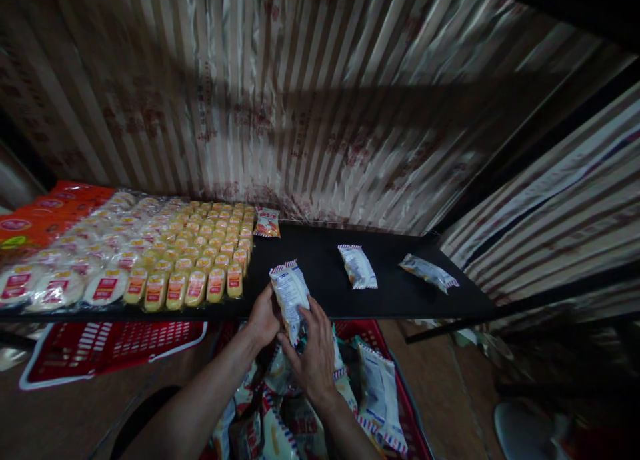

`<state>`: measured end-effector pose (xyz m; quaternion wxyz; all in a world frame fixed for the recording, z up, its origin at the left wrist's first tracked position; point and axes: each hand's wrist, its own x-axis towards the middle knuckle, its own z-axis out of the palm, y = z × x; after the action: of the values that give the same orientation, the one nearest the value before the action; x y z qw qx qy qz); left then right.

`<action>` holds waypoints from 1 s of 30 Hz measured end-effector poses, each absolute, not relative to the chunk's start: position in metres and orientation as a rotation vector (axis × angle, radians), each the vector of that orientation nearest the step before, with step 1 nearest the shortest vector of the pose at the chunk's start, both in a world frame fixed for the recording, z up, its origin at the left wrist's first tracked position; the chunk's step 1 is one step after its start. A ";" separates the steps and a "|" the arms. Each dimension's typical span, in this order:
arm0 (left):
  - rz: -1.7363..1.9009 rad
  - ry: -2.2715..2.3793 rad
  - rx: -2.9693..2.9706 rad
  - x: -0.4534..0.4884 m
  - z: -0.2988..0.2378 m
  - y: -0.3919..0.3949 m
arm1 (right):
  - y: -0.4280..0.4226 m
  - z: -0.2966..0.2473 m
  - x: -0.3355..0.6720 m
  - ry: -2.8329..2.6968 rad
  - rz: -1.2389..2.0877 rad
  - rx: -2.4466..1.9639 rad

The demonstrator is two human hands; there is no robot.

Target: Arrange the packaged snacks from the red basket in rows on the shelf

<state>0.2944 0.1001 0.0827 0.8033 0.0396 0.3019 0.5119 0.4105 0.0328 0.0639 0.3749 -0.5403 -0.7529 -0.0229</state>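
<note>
Between my two hands is a white snack bag (290, 293) with a red-and-blue striped edge, its printed back facing up. My left hand (264, 319) grips the bag's left side. Over its lower right side lies my right hand (316, 347), thumb and fingers closed on it. Both hands are at the shelf's front edge, above a red basket (407, 407) full of similar bags. Farther back on the black shelf (315, 247) stands one small red-and-white bag (267, 223). Two more striped bags, one in the middle (358, 267) and one at the right (429, 272), lie apart.
Rows of yellow packaged cakes (196, 287) and round white packaged cakes (105, 287) fill the shelf's left side, beside orange packs (45, 217). A second red basket (115, 347) sits below at the left. Striped sheeting (300, 113) hangs behind; a metal bar (450, 327) runs at right.
</note>
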 end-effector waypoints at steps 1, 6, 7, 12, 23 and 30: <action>1.104 0.663 0.107 0.294 0.083 0.101 | 0.036 0.065 0.411 -1.910 -0.042 -1.379; 1.139 0.666 0.240 0.288 0.086 0.102 | 0.048 0.070 0.410 -1.756 0.206 -1.409; 1.156 0.663 0.266 0.288 0.086 0.103 | 0.050 0.071 0.409 -1.710 0.273 -1.415; 1.261 0.730 0.430 0.286 0.083 0.106 | 0.061 0.075 0.407 -1.425 0.606 -1.426; 1.297 0.875 0.721 0.285 0.078 0.113 | 0.089 0.067 0.413 -0.927 1.138 -1.260; 1.304 0.998 0.942 0.283 0.062 0.122 | 0.103 0.061 0.415 -0.841 1.168 -1.256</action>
<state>0.2831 0.1220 0.0624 0.5845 0.4037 0.4276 0.5591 0.4152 0.1029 0.0607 0.5778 -0.5367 -0.3593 0.4991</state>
